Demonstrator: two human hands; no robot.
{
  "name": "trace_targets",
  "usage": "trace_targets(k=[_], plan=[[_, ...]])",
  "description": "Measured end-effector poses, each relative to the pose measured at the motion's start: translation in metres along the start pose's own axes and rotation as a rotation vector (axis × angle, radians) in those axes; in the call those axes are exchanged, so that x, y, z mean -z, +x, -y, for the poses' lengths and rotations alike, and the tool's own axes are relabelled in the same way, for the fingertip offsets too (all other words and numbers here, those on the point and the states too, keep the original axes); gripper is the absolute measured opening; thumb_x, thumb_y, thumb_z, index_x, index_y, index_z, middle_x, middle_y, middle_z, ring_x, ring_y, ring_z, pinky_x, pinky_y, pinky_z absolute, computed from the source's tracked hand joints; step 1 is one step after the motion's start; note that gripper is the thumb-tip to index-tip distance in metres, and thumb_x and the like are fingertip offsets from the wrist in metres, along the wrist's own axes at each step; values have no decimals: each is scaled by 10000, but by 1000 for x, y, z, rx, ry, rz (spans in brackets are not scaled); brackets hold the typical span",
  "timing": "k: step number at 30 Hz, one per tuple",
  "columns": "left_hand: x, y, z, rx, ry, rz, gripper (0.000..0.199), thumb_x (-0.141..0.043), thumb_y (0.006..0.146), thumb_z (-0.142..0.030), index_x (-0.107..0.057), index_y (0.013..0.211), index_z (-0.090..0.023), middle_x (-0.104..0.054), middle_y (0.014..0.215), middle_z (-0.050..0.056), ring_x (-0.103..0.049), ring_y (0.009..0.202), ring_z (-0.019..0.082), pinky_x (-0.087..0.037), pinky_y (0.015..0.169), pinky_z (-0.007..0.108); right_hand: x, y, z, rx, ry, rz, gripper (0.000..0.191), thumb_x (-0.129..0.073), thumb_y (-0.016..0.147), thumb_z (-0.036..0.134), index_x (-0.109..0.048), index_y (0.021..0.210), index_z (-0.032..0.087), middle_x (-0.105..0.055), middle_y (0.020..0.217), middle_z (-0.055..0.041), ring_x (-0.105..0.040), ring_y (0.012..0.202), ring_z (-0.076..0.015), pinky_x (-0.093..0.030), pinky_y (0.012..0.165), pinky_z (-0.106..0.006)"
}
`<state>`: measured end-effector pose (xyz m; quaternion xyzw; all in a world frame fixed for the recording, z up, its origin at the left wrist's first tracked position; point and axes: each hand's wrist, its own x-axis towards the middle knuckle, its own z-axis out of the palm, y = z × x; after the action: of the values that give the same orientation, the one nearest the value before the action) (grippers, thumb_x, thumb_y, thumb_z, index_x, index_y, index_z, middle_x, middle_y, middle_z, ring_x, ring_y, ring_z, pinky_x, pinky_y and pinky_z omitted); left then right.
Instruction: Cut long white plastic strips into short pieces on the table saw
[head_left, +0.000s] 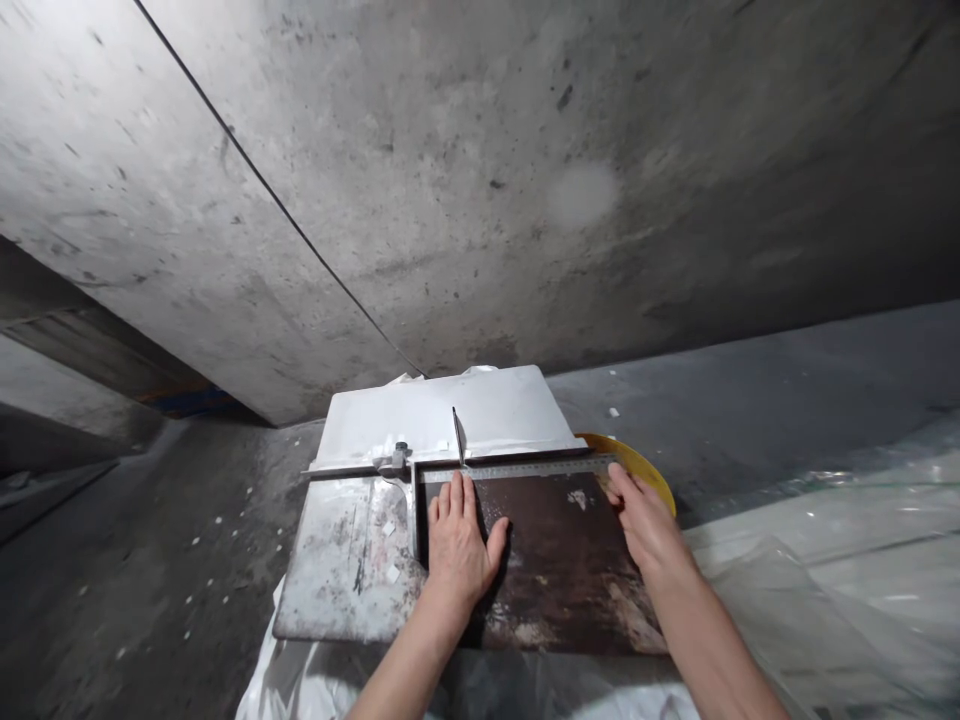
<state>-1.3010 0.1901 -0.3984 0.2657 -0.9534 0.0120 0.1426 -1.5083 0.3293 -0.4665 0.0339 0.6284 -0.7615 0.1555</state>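
Well, the left hand point(454, 545) touches a ruler point(540, 468), its markings unreadably small.

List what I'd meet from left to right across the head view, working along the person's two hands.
White bits on the floor at left → small metal block with a knob → left hand, flat with fingers spread → right hand → clear plastic sheeting.

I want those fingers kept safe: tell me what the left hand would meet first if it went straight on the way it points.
With fingertips at the ruler, the left hand would probably first meet the thin metal strip just beyond it, though depth is hard to judge.
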Motion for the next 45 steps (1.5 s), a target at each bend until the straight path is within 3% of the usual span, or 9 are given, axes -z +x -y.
trace_targets(k=[4,26,29,31,34,37,40,42,45], plan=[[0,0,0,1,7,3,656,-513,913,-480,-427,1407,-57,-436,1451,174,-433,1274,338,-388,1032,474,-4,1,0,-142,-4,27,562,-750,497,675,-473,602,198,-425,523,60,-382,484,-83,-328,423,-196],[0,0,0,6,0,6,656,-496,918,-492,-427,1408,-62,-434,1454,167,-425,1275,332,-382,1037,472,-6,1,1,-61,-67,-9,533,-731,520,667,-513,619,191,-438,523,50,-386,478,-90,-322,435,-210],[1,0,-1,0,3,11,659,-510,911,-482,-427,1405,-55,-435,1450,177,-428,1274,338,-384,1033,476,-5,0,5,-14,-89,-40,506,-701,561,653,-541,681,189,-504,604,17,-463,551,-126,-403,506,-247],[1,1,-1,-2,1,7,654,-516,907,-478,-431,1402,-60,-441,1444,182,-432,1270,339,-388,1027,480,-7,-5,13,100,-127,-139,503,-691,615,611,-577,852,182,-597,808,-41,-550,742,-183,-472,660,-301],[2,1,-1,-6,-9,0,647,-515,906,-475,-435,1399,-63,-448,1437,185,-435,1267,341,-392,1019,479,-25,-26,26,459,-356,-173,482,-607,783,517,-546,1130,189,-591,1145,-111,-535,1062,-241,-436,920,-384],[3,1,0,-3,-10,6,653,-522,901,-466,-436,1396,-48,-449,1438,185,-437,1266,343,-387,1022,475,-61,-51,29,716,-636,195,360,-463,899,411,-563,1168,194,-596,1206,-125,-512,1159,-259,-363,1032,-441],[2,1,1,5,-6,15,652,-527,891,-449,-439,1394,-43,-448,1440,184,-440,1267,344,-381,1028,479,-99,-70,21,725,-880,371,327,-445,891,297,-565,1180,202,-568,1302,-108,-389,1304,-306,-189,1108,-585],[0,2,1,6,-12,23,649,-530,882,-440,-444,1391,-47,-446,1443,182,-437,1272,344,-377,1034,480,-116,-76,14,682,-1007,351,306,-455,883,260,-572,1161,215,-523,1370,-86,-287,1369,-326,-123,1101,-643],[-3,2,0,13,-33,34,652,-534,874,-430,-434,1398,-55,-436,1452,177,-429,1282,345,-374,1042,485,-125,-78,8,632,-1096,297,275,-461,884,256,-576,1130,214,-443,1444,-78,-199,1405,-323,-171,1085,-650]])
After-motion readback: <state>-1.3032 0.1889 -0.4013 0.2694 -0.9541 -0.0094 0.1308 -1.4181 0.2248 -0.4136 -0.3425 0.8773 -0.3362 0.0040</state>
